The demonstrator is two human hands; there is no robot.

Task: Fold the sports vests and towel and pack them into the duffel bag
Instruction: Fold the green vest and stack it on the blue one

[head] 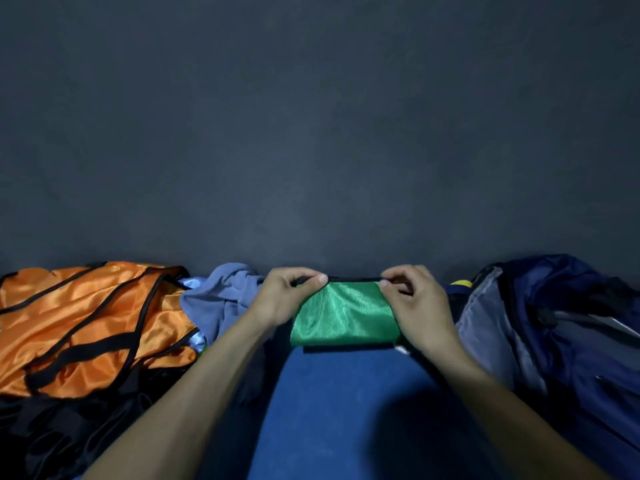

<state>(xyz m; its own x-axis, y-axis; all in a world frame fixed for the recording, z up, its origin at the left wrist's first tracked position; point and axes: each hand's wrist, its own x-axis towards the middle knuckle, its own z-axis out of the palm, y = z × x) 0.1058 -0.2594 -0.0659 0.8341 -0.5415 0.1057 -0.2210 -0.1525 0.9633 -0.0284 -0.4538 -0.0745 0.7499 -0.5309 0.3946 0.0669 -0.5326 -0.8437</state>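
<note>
The green vest lies folded into a small rectangle at the middle of the view, between the person's two hands, with a black-trimmed edge along its far side and another black band showing under its near edge. It rests on a blue surface that runs from the bottom of the picture up to the fold; whether this is a mat or a table cover cannot be told. Both forearms reach in from the bottom corners.

The left hand has its grip clamped on the far left corner of the green vest, thumb on top and fingers curled over the black trim. The right hand pinches the far right corner in the same way, fingers bent round the edge, its palm lying along the right side of the fold.

To the left, an orange vest with black binding lies crumpled and unfolded, spread over dark fabric beneath it. Between the orange vest and the left hand sits a bunched grey-blue towel, touching the left wrist.

To the right, just beside the right hand, stands the navy duffel bag, its mouth open and a grey lining showing; a bit of yellow peeks out at its far left rim.

Beyond everything stretches a plain dark grey floor.
</note>
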